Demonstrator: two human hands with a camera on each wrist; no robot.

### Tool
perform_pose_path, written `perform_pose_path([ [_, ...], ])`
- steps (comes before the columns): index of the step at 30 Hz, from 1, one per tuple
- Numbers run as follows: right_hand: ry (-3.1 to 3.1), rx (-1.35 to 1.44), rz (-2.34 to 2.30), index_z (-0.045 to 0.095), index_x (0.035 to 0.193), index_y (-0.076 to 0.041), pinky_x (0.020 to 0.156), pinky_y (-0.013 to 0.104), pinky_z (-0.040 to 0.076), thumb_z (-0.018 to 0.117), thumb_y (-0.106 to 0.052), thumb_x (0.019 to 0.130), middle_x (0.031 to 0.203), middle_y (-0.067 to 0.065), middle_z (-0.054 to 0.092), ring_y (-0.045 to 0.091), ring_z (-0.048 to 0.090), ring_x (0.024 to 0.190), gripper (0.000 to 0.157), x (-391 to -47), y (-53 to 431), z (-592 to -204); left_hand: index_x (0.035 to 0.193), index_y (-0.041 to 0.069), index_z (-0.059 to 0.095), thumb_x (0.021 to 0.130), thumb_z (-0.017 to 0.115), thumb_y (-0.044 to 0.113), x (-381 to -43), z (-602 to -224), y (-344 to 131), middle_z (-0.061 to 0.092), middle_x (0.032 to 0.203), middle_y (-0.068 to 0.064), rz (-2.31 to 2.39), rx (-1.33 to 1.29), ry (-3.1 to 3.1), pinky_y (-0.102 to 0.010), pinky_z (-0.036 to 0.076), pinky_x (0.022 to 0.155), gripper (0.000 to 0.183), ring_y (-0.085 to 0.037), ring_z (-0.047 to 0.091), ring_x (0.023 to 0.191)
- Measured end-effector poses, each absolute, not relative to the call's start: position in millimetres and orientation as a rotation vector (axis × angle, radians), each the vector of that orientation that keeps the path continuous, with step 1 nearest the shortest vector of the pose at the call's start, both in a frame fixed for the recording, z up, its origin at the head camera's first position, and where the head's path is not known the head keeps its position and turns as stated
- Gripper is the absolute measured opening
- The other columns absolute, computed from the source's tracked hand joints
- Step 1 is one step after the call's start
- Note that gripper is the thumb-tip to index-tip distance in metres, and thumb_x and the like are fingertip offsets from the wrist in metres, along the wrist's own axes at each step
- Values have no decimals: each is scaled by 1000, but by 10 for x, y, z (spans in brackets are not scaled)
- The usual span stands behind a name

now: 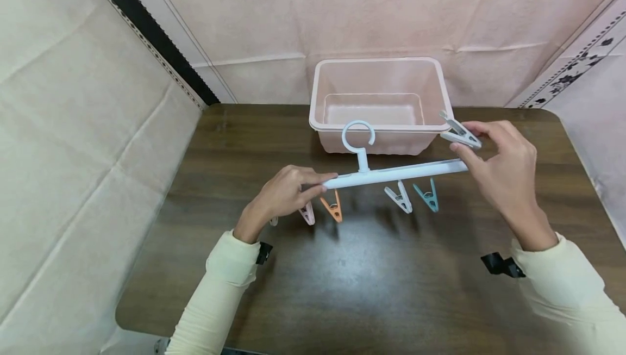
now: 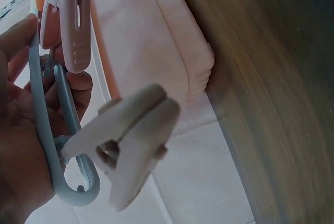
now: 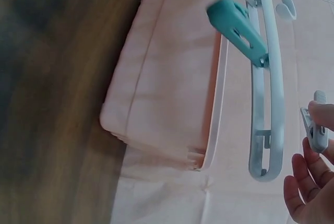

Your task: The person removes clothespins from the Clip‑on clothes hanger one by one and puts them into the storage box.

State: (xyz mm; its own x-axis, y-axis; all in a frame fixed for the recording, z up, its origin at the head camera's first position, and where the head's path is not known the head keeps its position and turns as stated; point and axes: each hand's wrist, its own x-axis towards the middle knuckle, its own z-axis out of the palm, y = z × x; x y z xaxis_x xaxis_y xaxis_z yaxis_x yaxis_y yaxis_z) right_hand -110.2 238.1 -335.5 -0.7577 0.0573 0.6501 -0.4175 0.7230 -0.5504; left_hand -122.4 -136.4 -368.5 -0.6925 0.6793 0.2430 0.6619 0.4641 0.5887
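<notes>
A pale blue clothes hanger [image 1: 401, 174] is held up over the table, its hook upward. My left hand [image 1: 288, 191] grips the bar near its left end. Hanging from the bar are an orange clothespin [image 1: 334, 209], a pink clothespin [image 1: 308, 214], a white clothespin [image 1: 402, 200] and a teal clothespin [image 1: 428, 197]. The left wrist view also shows a beige clothespin [image 2: 130, 135] by the hanger's left end. Near the bar's right end, my right hand [image 1: 511, 173] pinches a light grey clothespin [image 1: 459, 133]; the right wrist view shows this clothespin [image 3: 316, 130] apart from the hanger.
A pink plastic bin [image 1: 337, 140] stands at the table's back edge, just behind the hanger, with nothing visible inside. The dark wooden table [image 1: 352, 290] has rounded corners. Pale cloth sheets [image 1: 371, 7] hang behind it and at both sides.
</notes>
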Motion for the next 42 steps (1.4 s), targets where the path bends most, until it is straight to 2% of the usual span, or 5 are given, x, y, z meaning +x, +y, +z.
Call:
perform_pose_path([
  [7, -2356, 316, 889, 73, 111, 3, 82, 41, 36, 82, -1, 80, 95, 19, 68, 29, 57, 89, 33, -1462, 2313, -3229, 132, 10, 67, 96, 69, 10, -1212, -3646, -1423, 62, 78, 5, 1005, 1154, 2694, -24, 38, 49, 36, -4, 44, 55],
  [10, -2446, 292, 906, 72, 115, 3, 84, 50, 34, 79, -3, 83, 98, 20, 67, 33, 56, 90, 33, -1614, 2294, -3203, 132, 10, 68, 96, 70, 11, -1203, -3640, -1452, 61, 78, 5, 985, 1137, 2705, -23, 38, 49, 36, -4, 43, 55],
  [16, -2584, 249, 932, 69, 119, 5, 79, 43, 34, 76, -7, 87, 105, 25, 67, 36, 55, 93, 35, -1849, 2257, -3258, 132, 12, 68, 95, 70, 10, -1180, -3653, -1510, 57, 73, 7, 972, 1111, 2714, -23, 38, 48, 37, -4, 42, 53],
  [22, -2632, 243, 935, 70, 115, 4, 63, 32, 32, 76, -13, 88, 103, 24, 69, 29, 53, 77, 33, -2017, 2236, -3399, 133, 14, 67, 96, 69, 12, -1163, -3671, -1556, 59, 76, 6, 950, 1075, 2709, -23, 38, 49, 36, -4, 42, 54],
  [42, -2644, 236, 866, 68, 118, 6, 78, 51, 37, 78, -16, 86, 97, 25, 69, 42, 57, 93, 40, -2297, 2257, -3673, 131, 15, 69, 96, 69, 12, -1168, -3653, -1559, 56, 72, 6, 936, 1024, 2677, -22, 36, 46, 35, -3, 44, 50],
])
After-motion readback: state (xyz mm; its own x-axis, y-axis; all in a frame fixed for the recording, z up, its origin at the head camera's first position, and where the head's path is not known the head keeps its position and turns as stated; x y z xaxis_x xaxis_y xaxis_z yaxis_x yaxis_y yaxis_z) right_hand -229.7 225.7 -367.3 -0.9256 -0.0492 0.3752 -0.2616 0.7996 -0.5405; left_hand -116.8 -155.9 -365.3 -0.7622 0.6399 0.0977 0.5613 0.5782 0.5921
